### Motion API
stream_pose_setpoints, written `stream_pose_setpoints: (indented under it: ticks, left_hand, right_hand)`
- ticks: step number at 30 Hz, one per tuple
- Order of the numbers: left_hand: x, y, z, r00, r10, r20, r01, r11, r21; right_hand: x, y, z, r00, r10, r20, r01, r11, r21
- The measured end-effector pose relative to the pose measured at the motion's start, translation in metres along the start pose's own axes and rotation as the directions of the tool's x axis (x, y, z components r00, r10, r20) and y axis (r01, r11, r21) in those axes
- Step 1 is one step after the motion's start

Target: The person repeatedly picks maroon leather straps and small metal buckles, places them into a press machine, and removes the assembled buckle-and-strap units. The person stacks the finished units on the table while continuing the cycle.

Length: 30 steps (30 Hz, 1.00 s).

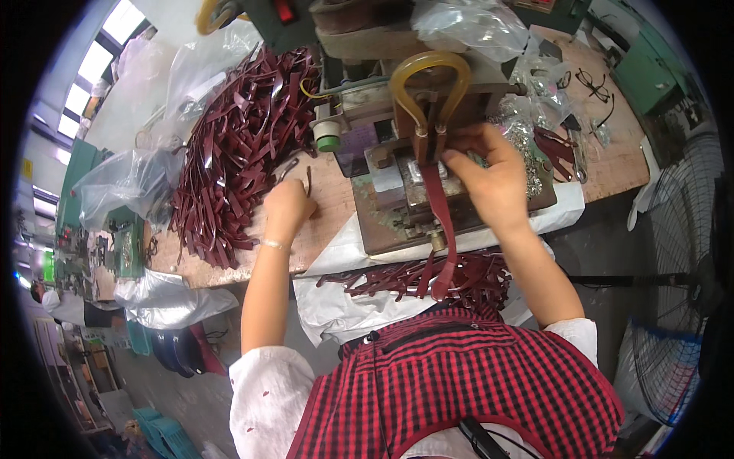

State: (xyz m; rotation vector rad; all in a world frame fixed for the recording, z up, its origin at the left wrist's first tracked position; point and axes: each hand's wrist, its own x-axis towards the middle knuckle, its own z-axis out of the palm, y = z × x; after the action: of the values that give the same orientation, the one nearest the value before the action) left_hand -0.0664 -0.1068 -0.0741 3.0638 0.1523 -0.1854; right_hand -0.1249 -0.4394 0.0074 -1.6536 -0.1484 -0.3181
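Pinched between the fingers of the right hand (489, 180), the top end of one dark red strap (440, 222) sits at the foot of a small bench press (417, 145) just above the middle of the frame. That strap runs straight down from the press, over the front edge of the metal base, and its lower end hangs into a loose heap of the same straps (428, 279) lying on white sheeting at the person's lap, too tangled to count. The left hand (287, 206) rests left of centre on the wooden workbench (612, 164), fingers curled shut around one strap end pulled from the big pile of straps (237, 145) that fills the upper left of the bench; that pile holds dozens, and I cannot give a figure. One amber, horseshoe-shaped guard (428, 84) arches over the press head, and one green push button (328, 142) sticks out on its left side. To the right of the press lies a scatter of small silver metal fittings (527, 153), again beyond counting. One pair of dark-rimmed glasses (595, 86) lies at the upper right of the bench. Two clear plastic bags (122, 187) show at the left and top. One wire-guarded fan (680, 306) stands at the right edge.
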Motion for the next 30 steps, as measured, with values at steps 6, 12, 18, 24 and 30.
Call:
stream_pose_setpoints:
  ticks: [6, 12, 18, 24, 30]
  left_hand:
    - [-0.034, -0.007, -0.007, 0.973, -0.059, -0.225, -0.16, 0.533, -0.831]
    - [-0.062, 0.019, -0.015, 0.826, -0.421, -0.375, -0.395, 0.045, -0.918]
    - [-0.116, 0.102, -0.066, 0.315, 0.327, -0.891, -0.88, 0.452, -0.145]
    - [-0.099, 0.151, -0.06, 0.071, 0.498, -0.864, -0.924, 0.36, 0.132]
    - [-0.117, 0.15, -0.067, 0.055, 0.564, -0.824, -0.933, 0.323, 0.158]
  right_hand:
    - [-0.008, 0.002, 0.015, 0.994, 0.058, -0.095, -0.023, 0.945, 0.328]
    - [-0.019, -0.032, 0.022, 0.99, 0.135, -0.027, -0.116, 0.921, 0.373]
    - [-0.023, -0.022, -0.036, 0.985, -0.156, 0.072, 0.17, 0.946, -0.278]
    - [-0.016, 0.087, -0.082, 0.954, -0.286, -0.085, 0.045, 0.422, -0.906]
    - [0.007, 0.067, -0.091, 0.906, -0.353, -0.234, 0.057, 0.649, -0.759]
